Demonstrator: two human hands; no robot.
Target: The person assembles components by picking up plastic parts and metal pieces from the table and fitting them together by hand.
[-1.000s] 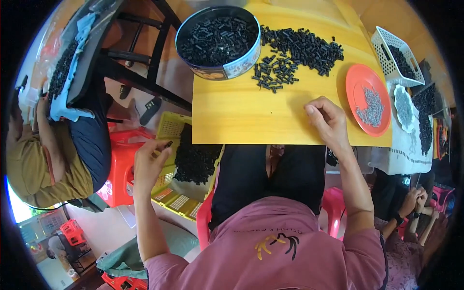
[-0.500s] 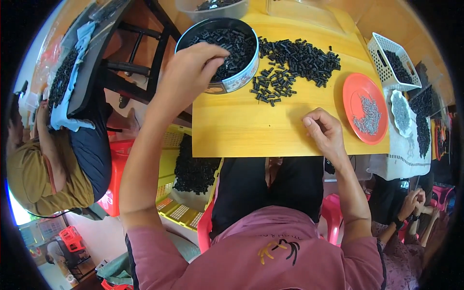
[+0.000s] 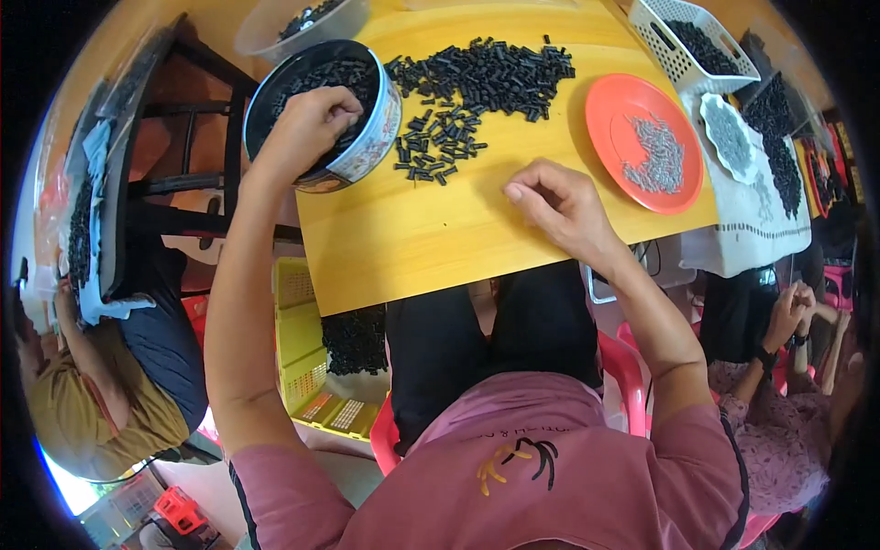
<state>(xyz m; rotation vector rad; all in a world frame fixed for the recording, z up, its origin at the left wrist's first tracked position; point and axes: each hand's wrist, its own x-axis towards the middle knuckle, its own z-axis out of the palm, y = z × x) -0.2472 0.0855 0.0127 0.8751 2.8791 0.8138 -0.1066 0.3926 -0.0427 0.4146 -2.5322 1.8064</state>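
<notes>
Yellow wooden surface [image 3: 431, 229], set among seated people.

Round tin [image 3: 367, 137] at the surface's left edge, part of it overhanging; full of small black pieces [image 3: 302, 78].

Loose heap of the same pieces [image 3: 486, 73] on the surface just right of the tin, with a thinner scatter [image 3: 435, 147] trailing toward the near edge.

Orange plate [image 3: 610, 137] farther right, holding small grey parts [image 3: 655, 156]. White basket [image 3: 660, 18] of black pieces behind it.

Left hand [image 3: 307, 124] is inside the tin, fingers curled down into the pieces — closed around a clutch of them, it seems, though the grasp itself is hidden.

Right hand [image 3: 559, 206] rests on bare surface near the front edge, fingers loosely bent, pinching at something too small to tell; cannot say it holds anything.

Risks, as judged: the tin overhangs — a downward press or a snagged lift could tip it off the edge. A loose fistful could shed pieces over the rim onto the floor.
</notes>
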